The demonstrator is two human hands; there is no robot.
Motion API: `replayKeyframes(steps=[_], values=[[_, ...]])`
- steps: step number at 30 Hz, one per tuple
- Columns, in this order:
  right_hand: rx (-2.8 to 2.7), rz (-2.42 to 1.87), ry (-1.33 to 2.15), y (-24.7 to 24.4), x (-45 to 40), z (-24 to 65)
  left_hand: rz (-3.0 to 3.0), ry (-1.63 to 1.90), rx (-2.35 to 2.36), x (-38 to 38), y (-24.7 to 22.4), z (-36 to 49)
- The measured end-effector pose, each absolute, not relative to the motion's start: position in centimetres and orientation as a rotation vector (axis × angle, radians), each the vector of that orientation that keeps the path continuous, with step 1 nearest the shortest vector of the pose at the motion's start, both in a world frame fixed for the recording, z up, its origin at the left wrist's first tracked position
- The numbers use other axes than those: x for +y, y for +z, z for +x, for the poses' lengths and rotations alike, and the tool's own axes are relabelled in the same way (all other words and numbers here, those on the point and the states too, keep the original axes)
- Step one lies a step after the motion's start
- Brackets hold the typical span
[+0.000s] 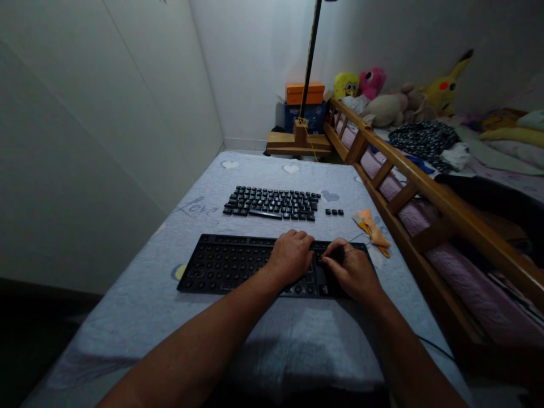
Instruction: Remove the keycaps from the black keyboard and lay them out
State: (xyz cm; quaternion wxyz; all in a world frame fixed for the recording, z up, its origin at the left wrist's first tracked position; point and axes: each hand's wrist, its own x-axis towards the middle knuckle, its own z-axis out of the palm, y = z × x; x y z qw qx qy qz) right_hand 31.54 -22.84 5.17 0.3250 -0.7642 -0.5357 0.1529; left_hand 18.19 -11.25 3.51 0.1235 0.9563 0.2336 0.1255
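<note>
A black keyboard (238,258) lies on the cloth-covered surface, with most of its key positions stripped of caps. Over its upper middle rests my left hand (292,252), fingers curled toward the back edge and holding the board. At the right-hand key block, my right hand (355,269) is closed in a pinch; whatever sits between thumb and finger is too small and dark to name. Behind the board, removed black keycaps (272,202) stand in rows, including a long space bar (264,214). A short row of keycaps (334,212) sits apart to their right.
An orange cloth item (373,231) lies right of the keyboard. A wooden bed rail (399,156) runs along the right side, with plush toys (386,107) beyond. At the far end stands a wooden base (298,143) with a pole. A pale wall panel (106,124) borders the left.
</note>
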Motion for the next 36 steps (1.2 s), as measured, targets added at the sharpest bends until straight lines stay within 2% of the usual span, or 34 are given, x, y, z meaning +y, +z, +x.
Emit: replayKeyframes(steps=[18,36], values=[[-1.197,-1.868,1.021,5.7,-20.5,34.0,2.765,0.337,0.675,-11.2,3.7,18.2],[-1.584,-1.959,0.762,6.7,-20.9,33.8,2.772,0.375,0.667,-11.2,3.4,18.2]])
